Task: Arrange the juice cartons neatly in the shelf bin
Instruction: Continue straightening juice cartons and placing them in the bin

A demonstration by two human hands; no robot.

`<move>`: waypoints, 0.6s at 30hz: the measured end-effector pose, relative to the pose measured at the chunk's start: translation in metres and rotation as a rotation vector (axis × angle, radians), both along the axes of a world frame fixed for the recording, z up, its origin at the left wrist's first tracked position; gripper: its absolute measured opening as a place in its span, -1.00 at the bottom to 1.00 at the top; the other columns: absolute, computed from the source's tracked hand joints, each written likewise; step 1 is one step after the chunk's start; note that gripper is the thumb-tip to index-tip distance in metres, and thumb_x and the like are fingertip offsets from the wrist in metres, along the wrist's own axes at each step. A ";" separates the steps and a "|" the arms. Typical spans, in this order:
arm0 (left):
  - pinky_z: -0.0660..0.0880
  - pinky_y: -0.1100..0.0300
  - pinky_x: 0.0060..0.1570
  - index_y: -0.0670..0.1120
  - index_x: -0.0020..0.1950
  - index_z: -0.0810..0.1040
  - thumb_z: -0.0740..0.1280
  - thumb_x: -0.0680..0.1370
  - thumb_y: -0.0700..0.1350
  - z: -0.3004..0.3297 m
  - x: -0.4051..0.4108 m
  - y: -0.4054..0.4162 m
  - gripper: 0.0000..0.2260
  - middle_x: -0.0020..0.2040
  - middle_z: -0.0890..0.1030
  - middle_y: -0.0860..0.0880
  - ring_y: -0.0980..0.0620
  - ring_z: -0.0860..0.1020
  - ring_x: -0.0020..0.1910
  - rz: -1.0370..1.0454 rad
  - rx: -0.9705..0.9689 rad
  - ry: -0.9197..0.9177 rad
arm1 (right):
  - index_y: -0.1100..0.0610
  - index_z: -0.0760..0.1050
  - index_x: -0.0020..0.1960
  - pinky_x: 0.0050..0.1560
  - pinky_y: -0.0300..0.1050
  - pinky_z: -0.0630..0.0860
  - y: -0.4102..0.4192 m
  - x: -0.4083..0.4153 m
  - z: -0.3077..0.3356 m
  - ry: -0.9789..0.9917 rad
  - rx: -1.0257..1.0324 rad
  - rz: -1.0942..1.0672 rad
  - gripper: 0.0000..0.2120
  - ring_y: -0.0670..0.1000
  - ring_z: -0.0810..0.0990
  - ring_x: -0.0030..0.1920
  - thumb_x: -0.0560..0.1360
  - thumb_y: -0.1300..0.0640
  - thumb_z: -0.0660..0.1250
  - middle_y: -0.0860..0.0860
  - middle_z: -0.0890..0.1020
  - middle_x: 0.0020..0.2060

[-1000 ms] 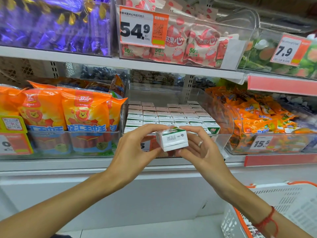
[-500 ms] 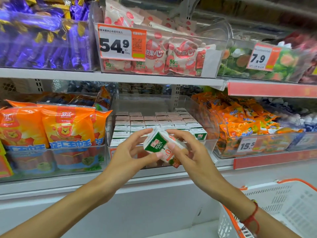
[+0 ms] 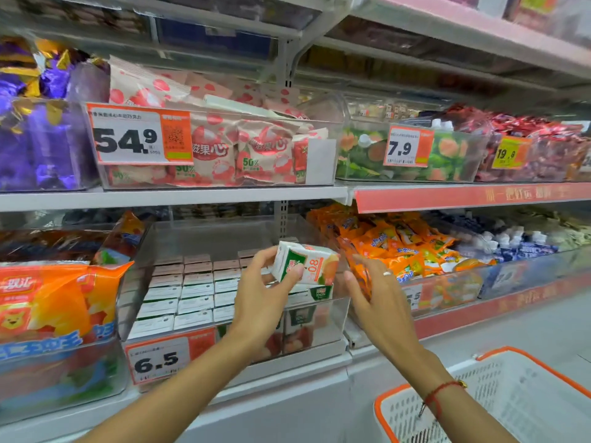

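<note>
My left hand (image 3: 260, 302) grips a small white, green and orange juice carton (image 3: 311, 263), tilted, above the front right part of the clear shelf bin (image 3: 329, 318). Inside the bin, several cartons (image 3: 188, 292) stand upright in tidy rows, white tops up. My right hand (image 3: 377, 295) hovers just right of the held carton with fingers spread and relaxed, not touching it. A ring shows on one finger and a red cord sits on the wrist.
A 6.5 price tag (image 3: 160, 359) hangs on the bin front. Orange sausage packs (image 3: 54, 302) fill the left bin, orange snack packets (image 3: 399, 247) the right one. An upper shelf (image 3: 179, 196) overhangs the bin. A white basket with an orange rim (image 3: 499, 394) sits at lower right.
The right hand has let go of the carton and drawn back to the right. The left hand alone now holds it, lifted up and right over the bin. The view has tilted upward.
</note>
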State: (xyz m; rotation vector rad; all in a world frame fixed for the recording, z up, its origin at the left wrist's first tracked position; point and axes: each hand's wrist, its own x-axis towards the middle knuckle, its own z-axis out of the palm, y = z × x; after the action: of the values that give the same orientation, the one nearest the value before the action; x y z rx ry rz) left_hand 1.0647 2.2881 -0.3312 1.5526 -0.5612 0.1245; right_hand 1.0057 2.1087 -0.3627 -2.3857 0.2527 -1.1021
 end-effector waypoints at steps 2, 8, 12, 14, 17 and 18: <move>0.48 0.40 -0.13 0.13 0.19 0.46 0.40 0.54 -0.06 -0.005 0.003 -0.021 -0.74 0.05 0.57 0.20 0.35 0.53 -0.09 0.050 0.025 0.013 | 0.07 0.38 0.36 0.18 -0.07 0.40 -0.014 0.001 -0.010 0.102 -0.025 -0.102 -0.61 0.03 0.42 0.27 0.61 -0.08 0.16 -0.02 0.51 0.23; 0.49 0.02 0.14 0.03 0.29 0.49 0.39 0.55 -0.05 -0.020 0.023 -0.040 -0.69 0.21 0.57 0.05 0.06 0.54 0.12 0.092 0.266 -0.099 | 0.08 0.35 0.36 0.25 0.03 0.39 -0.023 0.004 -0.024 0.216 -0.069 -0.142 -0.60 0.04 0.40 0.29 0.61 -0.12 0.13 0.00 0.48 0.26; 0.48 0.04 0.10 0.04 0.33 0.51 0.39 0.54 0.01 -0.007 0.040 -0.028 -0.64 0.13 0.54 0.09 0.06 0.51 0.11 0.026 0.549 -0.294 | 0.10 0.34 0.39 0.28 0.02 0.38 -0.023 0.006 -0.025 0.209 -0.043 -0.146 -0.56 0.04 0.36 0.34 0.61 -0.11 0.15 0.01 0.46 0.30; 0.48 0.05 0.02 0.05 0.28 0.54 0.38 0.55 0.03 0.005 0.043 -0.030 -0.70 0.07 0.55 0.10 0.05 0.52 0.03 -0.079 0.738 -0.425 | 0.12 0.33 0.40 0.28 0.02 0.38 -0.021 0.007 -0.025 0.205 -0.027 -0.145 -0.55 0.04 0.34 0.35 0.61 -0.10 0.16 0.02 0.46 0.31; 0.48 0.00 0.08 -0.05 0.33 0.50 0.29 0.61 0.02 0.015 0.046 -0.047 -0.68 0.22 0.57 -0.05 -0.09 0.53 0.11 -0.211 1.032 -0.477 | 0.12 0.35 0.38 0.24 0.01 0.41 -0.021 0.008 -0.025 0.208 -0.024 -0.150 -0.57 0.04 0.35 0.33 0.61 -0.10 0.17 0.03 0.47 0.29; 0.48 0.00 0.09 -0.08 0.35 0.48 0.25 0.63 0.01 0.015 0.047 -0.051 -0.67 0.25 0.56 -0.09 -0.13 0.53 0.14 -0.220 1.083 -0.467 | 0.12 0.36 0.37 0.23 0.00 0.42 -0.021 0.008 -0.025 0.208 -0.022 -0.149 -0.57 0.04 0.36 0.33 0.61 -0.10 0.17 0.03 0.47 0.28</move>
State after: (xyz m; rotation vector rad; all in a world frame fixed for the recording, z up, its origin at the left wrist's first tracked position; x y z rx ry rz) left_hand 1.1118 2.2367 -0.3161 2.5087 -1.3005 0.0000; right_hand 1.0132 2.0873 -0.3875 -2.5370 0.4996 -0.9236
